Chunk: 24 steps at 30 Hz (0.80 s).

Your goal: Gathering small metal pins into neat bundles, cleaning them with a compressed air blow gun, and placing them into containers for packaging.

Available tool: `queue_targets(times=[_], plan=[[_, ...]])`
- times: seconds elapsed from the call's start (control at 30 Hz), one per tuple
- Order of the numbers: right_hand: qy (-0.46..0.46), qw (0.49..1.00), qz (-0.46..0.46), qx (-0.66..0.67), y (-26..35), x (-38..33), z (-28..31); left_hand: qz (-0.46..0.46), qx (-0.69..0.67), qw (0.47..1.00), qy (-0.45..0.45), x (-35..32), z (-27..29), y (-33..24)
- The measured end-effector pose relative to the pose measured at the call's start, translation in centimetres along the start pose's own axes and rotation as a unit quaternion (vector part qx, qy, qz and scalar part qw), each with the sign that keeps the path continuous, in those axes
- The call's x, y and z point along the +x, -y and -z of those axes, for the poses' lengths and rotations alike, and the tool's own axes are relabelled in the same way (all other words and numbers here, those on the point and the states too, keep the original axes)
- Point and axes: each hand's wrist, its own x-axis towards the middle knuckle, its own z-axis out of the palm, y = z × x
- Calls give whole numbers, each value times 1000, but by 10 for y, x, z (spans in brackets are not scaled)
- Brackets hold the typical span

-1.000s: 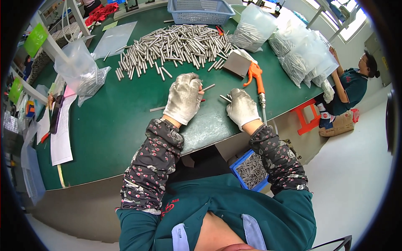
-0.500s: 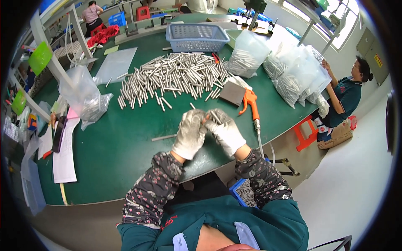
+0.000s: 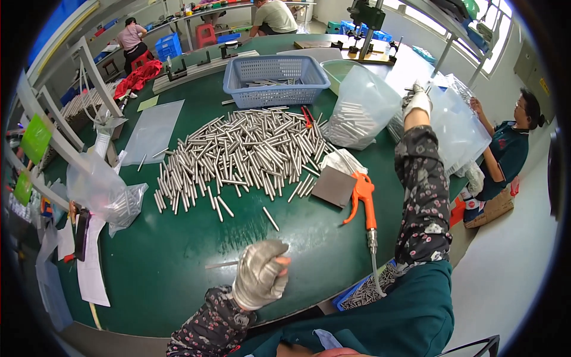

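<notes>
My left hand, in a greyish-white glove with a bare fingertip showing, is curled closed above the near part of the green table; whatever its fingers may hold is hidden. One metal pin lies beside it, partly behind the glove. My right hand, also gloved, reaches far right over the clear plastic bags. Small metal pins seem to stick out of its closed fingers. A large heap of short silver pins covers the table's middle, with a single pin lying nearer to me.
Behind the heap stands a blue plastic basket holding some pins. An orange air gun lies by a dark square block. A bag of pins stands to the right. A co-worker sits beyond the bags.
My hands were together over the near table. My right hand has swung far right to the bags, while the left has stayed near, slightly lower. The head view has shifted, revealing pins in the basket.
</notes>
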Motion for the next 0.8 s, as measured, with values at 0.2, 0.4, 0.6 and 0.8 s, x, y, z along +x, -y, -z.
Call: queue_targets(times=[0.2,0.4,0.6,0.8], plan=[[36,984,-44,-169,-76,196,-2,41,-33,997,57,7,-3,8],[145,957,43,-247,-64,149,-11,42,-11,997,69,7,-3,6],[152,982,13,-113,32,0,5,4,48,999,18,9,-5,5],[414,790,378,-248,104,-225,78,6,132,986,-101,-7,5,21]])
